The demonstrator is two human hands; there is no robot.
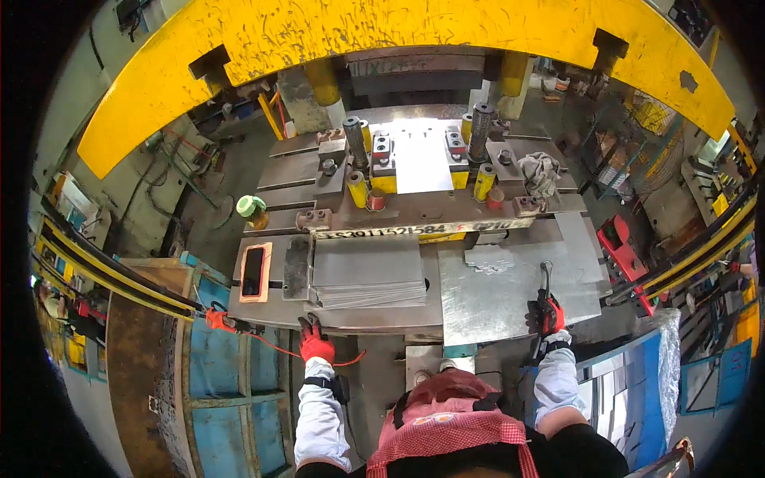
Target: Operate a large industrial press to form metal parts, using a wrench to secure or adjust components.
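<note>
My left hand (pixel 316 342), in a red glove with dark fingers, is at the front edge of the press bed. Its fingers look spread and hold nothing, just below a stack of flat grey metal sheets (pixel 368 267). Over on the right, my right hand (pixel 551 315) wears the same kind of glove and is closed around a thin dark tool with a bent tip (pixel 547 271). That tool lies over a wide metal plate (pixel 486 299). Farther back, a bright metal sheet (pixel 422 163) rests in the die between upright guide posts (pixel 355 142).
A yellow press frame (pixel 398 32) arches overhead. A phone (pixel 253 271) lies left of the stack, with a green-lidded bottle (pixel 252 209) behind it. A grey rag (pixel 540 173) sits at the bed's right. Blue metal bins (pixel 213 358) stand at left; a red tool (pixel 217 319) hangs nearby.
</note>
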